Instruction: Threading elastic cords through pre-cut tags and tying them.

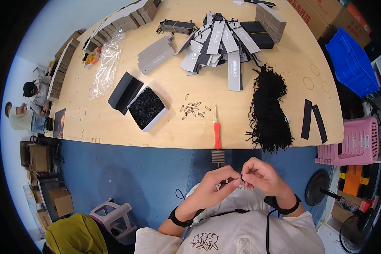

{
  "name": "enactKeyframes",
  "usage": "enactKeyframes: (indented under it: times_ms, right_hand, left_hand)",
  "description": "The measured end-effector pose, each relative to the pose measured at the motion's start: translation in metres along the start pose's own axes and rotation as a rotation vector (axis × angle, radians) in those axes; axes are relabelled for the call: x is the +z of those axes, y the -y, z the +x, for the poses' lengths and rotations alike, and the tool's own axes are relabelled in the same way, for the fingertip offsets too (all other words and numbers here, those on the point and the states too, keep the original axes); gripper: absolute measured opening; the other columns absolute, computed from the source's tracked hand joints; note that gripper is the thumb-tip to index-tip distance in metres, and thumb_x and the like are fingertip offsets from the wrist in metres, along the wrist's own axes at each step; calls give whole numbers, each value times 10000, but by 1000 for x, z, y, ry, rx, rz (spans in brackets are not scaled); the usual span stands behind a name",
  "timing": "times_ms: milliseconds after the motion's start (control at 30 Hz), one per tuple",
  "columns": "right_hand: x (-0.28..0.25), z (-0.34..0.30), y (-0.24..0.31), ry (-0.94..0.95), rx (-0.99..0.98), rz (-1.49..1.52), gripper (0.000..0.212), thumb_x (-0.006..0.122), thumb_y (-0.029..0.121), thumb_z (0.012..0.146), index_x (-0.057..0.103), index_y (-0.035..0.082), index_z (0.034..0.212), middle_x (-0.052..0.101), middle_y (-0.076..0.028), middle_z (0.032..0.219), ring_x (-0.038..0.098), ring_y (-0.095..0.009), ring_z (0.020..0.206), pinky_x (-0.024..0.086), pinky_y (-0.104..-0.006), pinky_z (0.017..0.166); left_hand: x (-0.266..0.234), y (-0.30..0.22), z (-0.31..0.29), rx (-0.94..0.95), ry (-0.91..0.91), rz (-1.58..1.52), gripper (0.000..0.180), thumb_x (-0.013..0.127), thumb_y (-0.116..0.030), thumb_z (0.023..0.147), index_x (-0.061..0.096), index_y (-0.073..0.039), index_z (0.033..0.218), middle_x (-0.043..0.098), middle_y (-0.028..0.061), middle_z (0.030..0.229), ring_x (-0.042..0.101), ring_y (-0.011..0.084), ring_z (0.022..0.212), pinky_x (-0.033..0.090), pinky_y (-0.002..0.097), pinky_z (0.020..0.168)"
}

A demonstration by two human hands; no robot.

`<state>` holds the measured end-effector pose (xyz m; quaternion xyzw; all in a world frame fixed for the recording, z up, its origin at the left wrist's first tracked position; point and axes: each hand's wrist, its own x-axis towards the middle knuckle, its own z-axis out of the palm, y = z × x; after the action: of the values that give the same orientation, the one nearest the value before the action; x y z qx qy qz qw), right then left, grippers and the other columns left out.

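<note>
My left hand (221,181) and my right hand (261,174) meet over my lap, just off the table's near edge. Both are closed in a pinch, fingertips touching around a thin black cord (242,178), mostly hidden by the fingers. A black loop (180,194) shows beside my left wrist. On the table ahead lie a red-handled pointed tool (217,134), a scatter of small dark pins (191,109) and a box of small black pieces (147,109). To the right lies a thick bundle of black cords (269,108).
Grey and black tags (234,70) pile up at the table's far middle, beside stacked cards (270,23). Two black strips (306,119) lie near the right edge. A blue crate (352,62) and pink basket (355,142) stand right; a stool (112,218) and person's olive-covered head (76,235) are lower left.
</note>
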<state>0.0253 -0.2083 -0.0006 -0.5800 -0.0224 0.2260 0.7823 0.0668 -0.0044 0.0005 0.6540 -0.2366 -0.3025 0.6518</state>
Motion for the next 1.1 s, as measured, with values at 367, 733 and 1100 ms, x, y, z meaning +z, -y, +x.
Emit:
enactKeyframes:
  times_ms: [367, 733, 1100]
  right_hand:
    - [-2, 2, 13, -26, -172, -221, 250, 619, 27, 879, 601, 29, 1128, 653, -54, 889, 638, -116, 779, 518, -235, 610]
    - [-6, 5, 20, 79, -92, -337, 91, 651, 17, 855, 638, 6, 944, 671, -57, 825, 647, -107, 699, 515, -229, 559]
    - [15, 5, 8, -171, -69, -24, 61, 620, -9, 883, 595, -26, 936, 656, -82, 872, 659, -126, 759, 539, -239, 555]
  left_hand:
    - [-1, 6, -1, 2, 45, -178, 81, 549, -73, 939, 608, -26, 909, 521, 10, 820, 438, 59, 663, 351, 216, 575]
    - [-5, 8, -4, -163, 182, -336, 107, 526, -96, 966, 580, -6, 948, 543, -21, 860, 417, 26, 713, 350, 192, 626]
    - [-4, 2, -3, -108, -27, -351, 133, 521, -133, 980, 568, -9, 980, 524, -2, 917, 461, 60, 773, 396, 215, 691]
